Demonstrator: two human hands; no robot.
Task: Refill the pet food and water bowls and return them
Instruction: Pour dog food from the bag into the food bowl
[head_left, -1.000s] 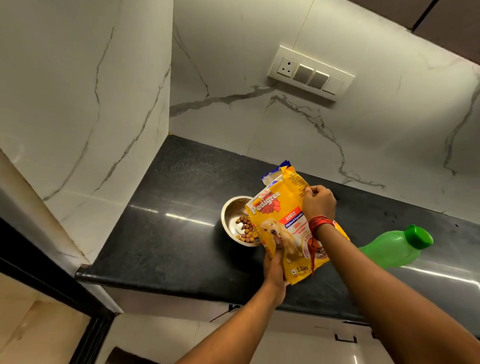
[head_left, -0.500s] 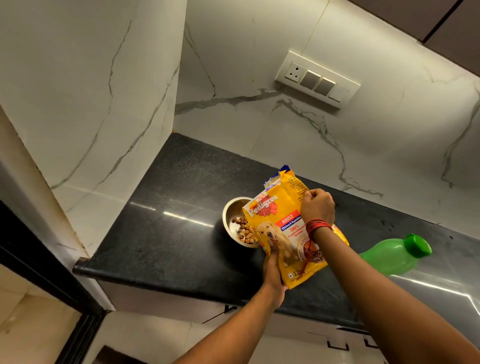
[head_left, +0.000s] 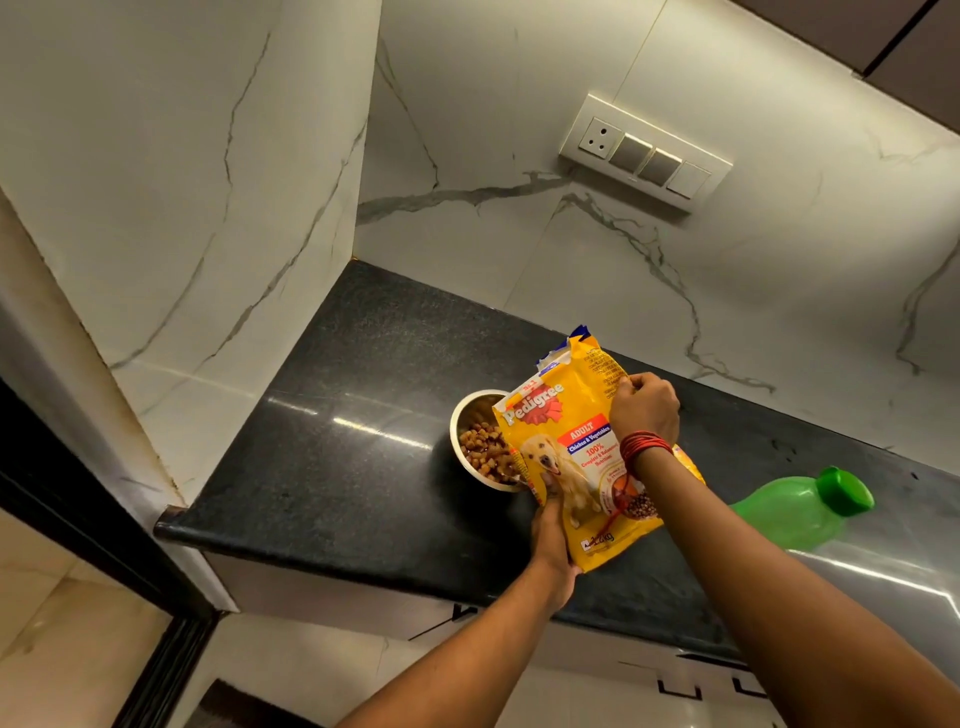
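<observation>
A yellow pet food bag (head_left: 569, 441) is held tilted over a steel bowl (head_left: 467, 415) on the black counter (head_left: 332, 467). Brown kibble (head_left: 485, 451) lies in the bowl; the bag hides the bowl's right side. My left hand (head_left: 553, 525) grips the bag's lower edge from below. My right hand (head_left: 644, 408), with red threads at the wrist, pinches the bag's upper right side. A green water bottle (head_left: 802, 512) with a green cap lies to the right of the bag on the counter.
Marble walls close the counter at the left and back. A switch panel (head_left: 644, 153) is mounted on the back wall. The counter's front edge runs just under my left wrist, with floor tiles (head_left: 67, 639) below at the left.
The bag, bowl and both hands keep the same pose; the kibble pile looks slightly larger. Only the camera view has shifted a little.
</observation>
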